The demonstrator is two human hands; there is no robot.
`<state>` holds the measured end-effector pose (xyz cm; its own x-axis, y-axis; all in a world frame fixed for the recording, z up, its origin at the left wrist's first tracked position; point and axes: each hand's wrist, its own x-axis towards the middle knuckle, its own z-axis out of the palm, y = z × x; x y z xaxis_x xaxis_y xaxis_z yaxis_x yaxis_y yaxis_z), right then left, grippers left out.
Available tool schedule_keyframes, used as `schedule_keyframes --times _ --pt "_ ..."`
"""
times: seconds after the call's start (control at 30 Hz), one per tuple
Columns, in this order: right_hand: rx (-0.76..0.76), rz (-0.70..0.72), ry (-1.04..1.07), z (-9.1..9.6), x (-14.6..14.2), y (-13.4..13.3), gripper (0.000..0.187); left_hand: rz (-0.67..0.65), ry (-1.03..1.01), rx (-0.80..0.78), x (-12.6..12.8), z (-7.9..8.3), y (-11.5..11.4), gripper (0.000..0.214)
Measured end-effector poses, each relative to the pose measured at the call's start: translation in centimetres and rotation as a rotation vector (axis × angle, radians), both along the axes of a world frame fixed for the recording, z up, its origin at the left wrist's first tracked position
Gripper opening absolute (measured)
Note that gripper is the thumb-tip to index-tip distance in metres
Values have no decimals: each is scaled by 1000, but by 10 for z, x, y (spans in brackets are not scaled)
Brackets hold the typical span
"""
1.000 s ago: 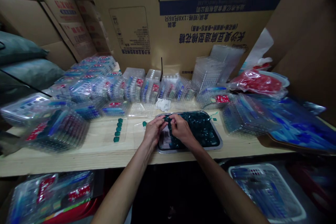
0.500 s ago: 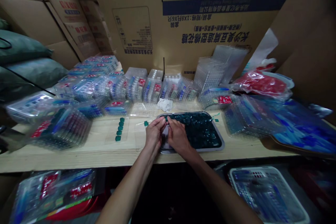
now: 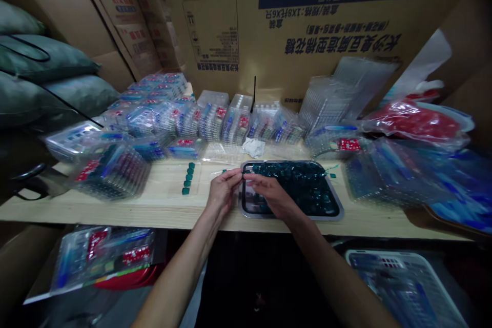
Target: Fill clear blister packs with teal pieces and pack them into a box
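My left hand [image 3: 223, 187] and my right hand [image 3: 269, 190] meet fingertip to fingertip at the left part of a tray [image 3: 340, 211]. Both hands are closed in a pinch; whatever is between the fingertips is too small to make out. Dark green glossy pieces [image 3: 295, 184] fill most of the tray, and its left end shows bare surface. Left of my left hand, a short column of green pieces [image 3: 188, 177] lies on a clear plastic sheet [image 3: 176, 180]. Another green piece shows just behind my left hand, partly hidden.
Stacks of clear plastic packs [image 3: 211, 118] line the back of the table. A filled stack [image 3: 111, 171] stands left, another [image 3: 388, 169] right. A crumpled white tissue [image 3: 253, 147] lies behind the tray. A red plastic bag [image 3: 418, 123] and blue packets [image 3: 465, 189] sit at right. Cardboard boxes [image 3: 230, 20] wall the back.
The view has shifted, so the scene sits farther right in the picture. My hands stay together at the tray's left side; my right hand's fingers are now stretched more toward my left.
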<state>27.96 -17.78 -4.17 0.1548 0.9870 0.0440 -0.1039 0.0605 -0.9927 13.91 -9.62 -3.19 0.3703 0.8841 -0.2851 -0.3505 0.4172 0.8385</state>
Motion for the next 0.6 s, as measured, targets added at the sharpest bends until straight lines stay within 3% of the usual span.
schedule_keyframes --times 0.07,0.13,0.27,0.37,0.5,0.6 --pt "-6 69 120 5 -9 2 37 -48 30 23 -11 6 8 30" --pt "12 91 102 7 -13 6 40 -82 73 62 -21 12 19 35" --pt "100 -130 -422 6 0 17 46 48 214 274 -42 13 44 39" --pt "78 -272 -810 0 17 18 51 104 419 500 -51 -1 59 29" --pt "-71 -179 -1029 -10 24 9 42 37 630 782 -50 -24 62 6" --pt "-110 -129 -1075 -17 18 4 41 -29 684 939 -46 -34 59 10"
